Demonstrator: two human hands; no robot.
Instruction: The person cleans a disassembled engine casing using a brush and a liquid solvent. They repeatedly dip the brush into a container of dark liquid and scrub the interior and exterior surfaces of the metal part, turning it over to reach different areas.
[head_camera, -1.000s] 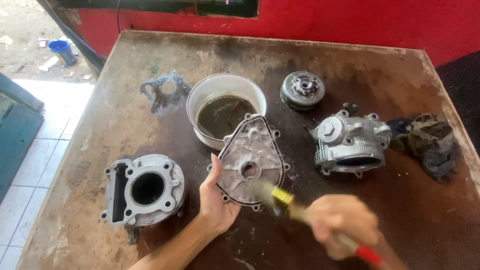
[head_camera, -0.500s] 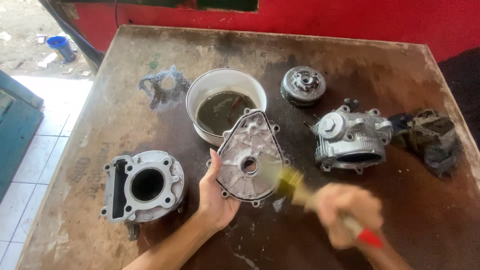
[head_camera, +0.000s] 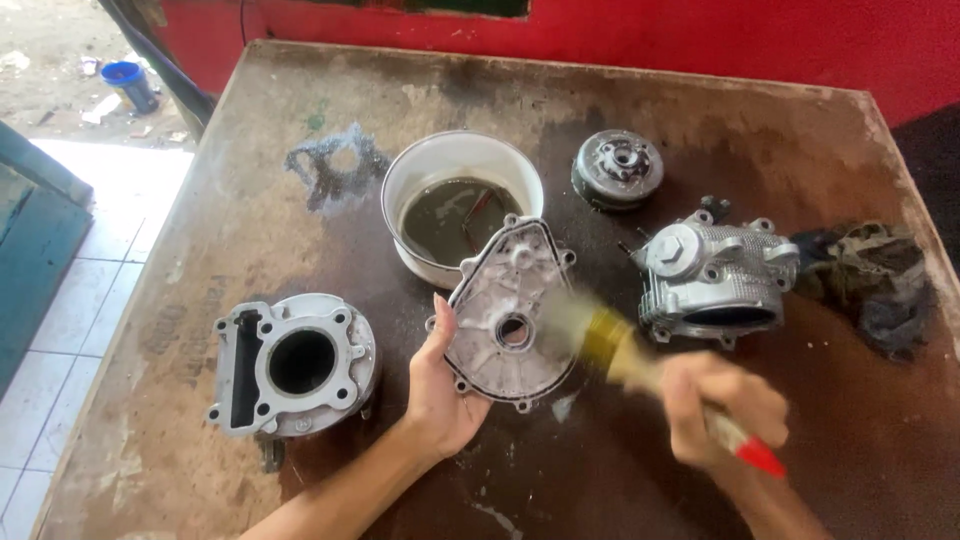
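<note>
Since a moment ago, the paintbrush (head_camera: 610, 345) has moved up and to the right across the metal cover (head_camera: 510, 315): its blurred bristles are now lying at the cover's right edge, near the centre hole, where earlier they were lower, by the bottom rim. The cover itself has hardly shifted. I judge that the brushing strokes are going on over the wet face and that the cleaning is in progress, not finished.

The left hand (head_camera: 440, 385) is holding the cover at its lower left edge, the thumb pressing on the front face and the fingers curling behind it, so the part is standing tilted on the wooden table (head_camera: 700, 120). The right hand (head_camera: 720, 410) is closing in a fist around the brush handle, whose red end is sticking out at the lower right of the frame.

The cover is in the middle of the frame, just below the white bowl (head_camera: 462, 165) of dark liquid. It is a grey cast piece, roughly triangular with rounded corners, with bolt ears around the rim and one round hole in the centre; its surface is looking wet and partly foamy.

At the lower left the cylinder block (head_camera: 295, 365) is lying; at the right, the cylinder head (head_camera: 715, 275) and a dark rag (head_camera: 875, 275).
</note>
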